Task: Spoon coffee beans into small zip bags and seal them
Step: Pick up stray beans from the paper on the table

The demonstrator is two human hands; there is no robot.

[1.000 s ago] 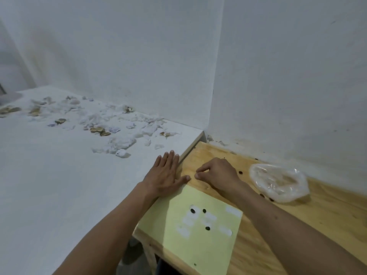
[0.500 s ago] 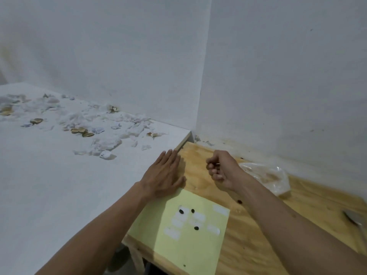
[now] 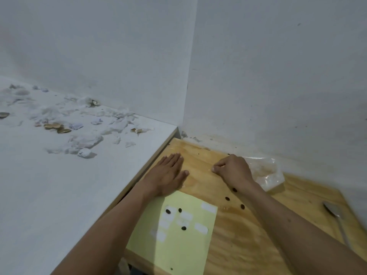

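Not much bagged that I can see — loose beans point(image 3: 235, 189) lie scattered on the plywood table point(image 3: 248, 245) and on the green sheet point(image 3: 178, 253), so the job looks early or stalled on tidying spills. The left hand point(image 3: 166, 175) lies flat, fingers straight and together, pressing the wood just above the sheet's top corner and holding nothing. The right hand point(image 3: 232, 168) is curled, thumb and fingertips drawn together low over the table as if pinching something small; what, if anything, is in there I cannot tell. Just behind it sits a clear, crinkled plastic bag point(image 3: 266, 173), soft and glossy, against the wall — contents unclear. The spoon point(image 3: 335, 217), thin grey metal, rests untouched at the far right, well apart from both hands. The sheet is matte, with pale rectangular patches. Beans are small, dark, oval. Spooning and sealing still look ahead.
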